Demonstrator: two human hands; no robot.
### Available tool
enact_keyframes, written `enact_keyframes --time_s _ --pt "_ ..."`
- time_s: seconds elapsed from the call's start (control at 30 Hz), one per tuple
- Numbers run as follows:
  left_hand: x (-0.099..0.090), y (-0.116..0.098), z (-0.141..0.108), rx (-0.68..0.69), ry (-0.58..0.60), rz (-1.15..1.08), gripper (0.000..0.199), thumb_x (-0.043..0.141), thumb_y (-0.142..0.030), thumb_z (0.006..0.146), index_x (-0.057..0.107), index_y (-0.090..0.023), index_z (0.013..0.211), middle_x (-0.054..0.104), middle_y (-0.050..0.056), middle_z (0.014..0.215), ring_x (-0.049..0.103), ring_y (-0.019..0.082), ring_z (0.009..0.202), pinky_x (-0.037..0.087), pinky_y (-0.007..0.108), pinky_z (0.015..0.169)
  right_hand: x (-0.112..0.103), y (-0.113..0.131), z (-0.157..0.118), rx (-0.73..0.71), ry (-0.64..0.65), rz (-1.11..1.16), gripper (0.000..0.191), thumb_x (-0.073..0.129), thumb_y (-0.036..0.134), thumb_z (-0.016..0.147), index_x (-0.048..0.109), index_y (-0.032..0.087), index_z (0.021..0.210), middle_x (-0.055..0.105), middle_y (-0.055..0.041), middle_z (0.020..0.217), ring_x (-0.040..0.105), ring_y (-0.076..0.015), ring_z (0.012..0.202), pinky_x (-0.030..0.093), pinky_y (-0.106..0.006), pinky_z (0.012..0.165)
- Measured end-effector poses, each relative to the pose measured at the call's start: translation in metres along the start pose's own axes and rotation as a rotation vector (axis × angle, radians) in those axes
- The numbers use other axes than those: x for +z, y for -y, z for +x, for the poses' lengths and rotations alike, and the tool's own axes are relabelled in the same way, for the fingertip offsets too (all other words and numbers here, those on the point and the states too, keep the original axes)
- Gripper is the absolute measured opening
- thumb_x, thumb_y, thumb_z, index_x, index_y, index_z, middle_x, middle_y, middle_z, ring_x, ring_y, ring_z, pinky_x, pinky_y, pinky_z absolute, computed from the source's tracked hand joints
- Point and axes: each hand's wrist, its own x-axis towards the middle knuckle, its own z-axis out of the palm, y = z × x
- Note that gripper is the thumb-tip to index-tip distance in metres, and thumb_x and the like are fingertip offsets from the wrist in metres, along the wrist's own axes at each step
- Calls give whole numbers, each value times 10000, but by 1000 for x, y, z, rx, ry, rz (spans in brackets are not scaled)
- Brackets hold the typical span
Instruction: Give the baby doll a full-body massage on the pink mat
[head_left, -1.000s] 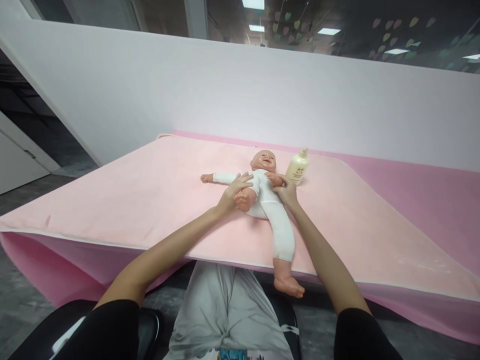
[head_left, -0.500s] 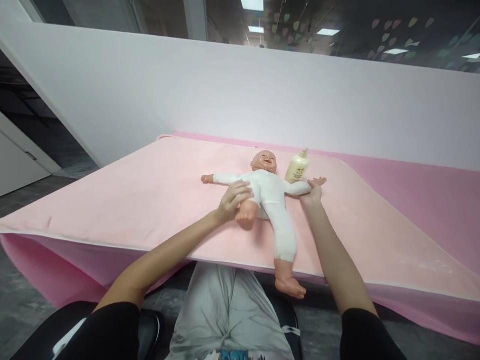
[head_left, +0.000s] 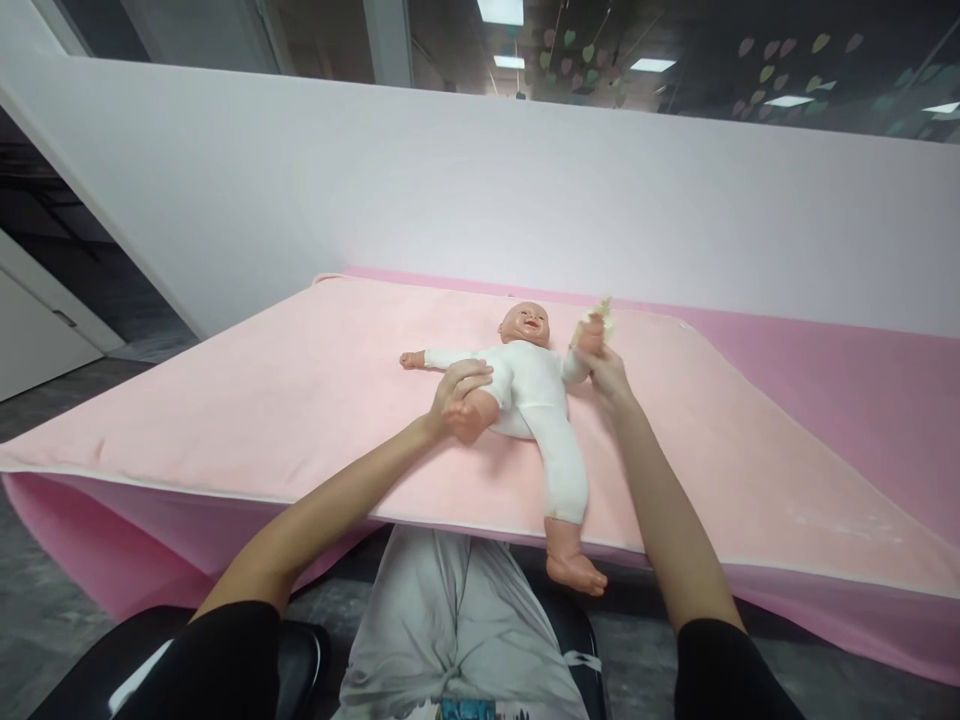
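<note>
A baby doll (head_left: 536, 380) with a white cloth body lies face up on the pink-covered table (head_left: 322, 350), its head away from me. My left hand (head_left: 457, 390) is wrapped round the doll's bent leg on the left, just above the bare foot. With my right hand (head_left: 609, 372) I grip the doll's arm on the right near the wrist, and that arm is raised. Behind the raised doll hand stands a pale yellow pump bottle (head_left: 605, 318), mostly hidden. The doll's other leg lies straight, its foot past the table's front edge.
A white partition (head_left: 480, 190) rises behind the table, with glass above it. My legs (head_left: 450, 620) are below the front edge. A black chair (head_left: 300, 655) is at the lower left.
The doll's arm in my right hand has gone from lying outstretched to raised, now covering much of the bottle. The bent leg's foot has swung left with my left hand.
</note>
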Motion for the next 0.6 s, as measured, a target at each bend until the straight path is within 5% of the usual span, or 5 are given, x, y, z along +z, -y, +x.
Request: enact_keyframes --time_s 0.13,0.27,0.33,0.47,0.6 --pt "-10 -12 9 352 -162 42 499 586 -644 777 579 -206 1014 663 55 857 637 197 803 564 361 679 -34 -9 17 236 -339 285 329 611 269 742 574 249 1068 659 -4 978 642 -166 883 547 -360 809" --pt "-13 -16 12 463 -145 -19 167 511 -360 913 615 -229 915 657 6 727 595 127 624 504 274 532 -45 -20 21 441 -463 338 210 485 309 837 565 233 1016 643 -40 969 637 -172 876 559 -389 776" --pt "-11 -13 9 414 -158 -17 170 494 -345 924 619 -238 964 685 16 791 632 141 692 531 290 587 -40 -20 20 415 -489 303 259 448 315 844 554 255 1073 626 -27 1040 631 -154 906 552 -374 801" --pt "-4 -5 6 48 -43 -20 398 498 -511 892 588 -200 1124 686 100 1082 637 237 1049 533 421 897 -12 -12 10 88 -446 150 445 606 306 713 559 269 1154 621 6 1103 612 -149 956 520 -331 850" --pt "6 0 13 -186 145 -84 425 461 -496 906 589 -180 1158 645 133 1201 574 255 1179 466 464 1014 24 -5 -14 -93 -67 -149 406 728 264 544 676 176 937 687 -26 930 605 -206 903 500 -363 856"
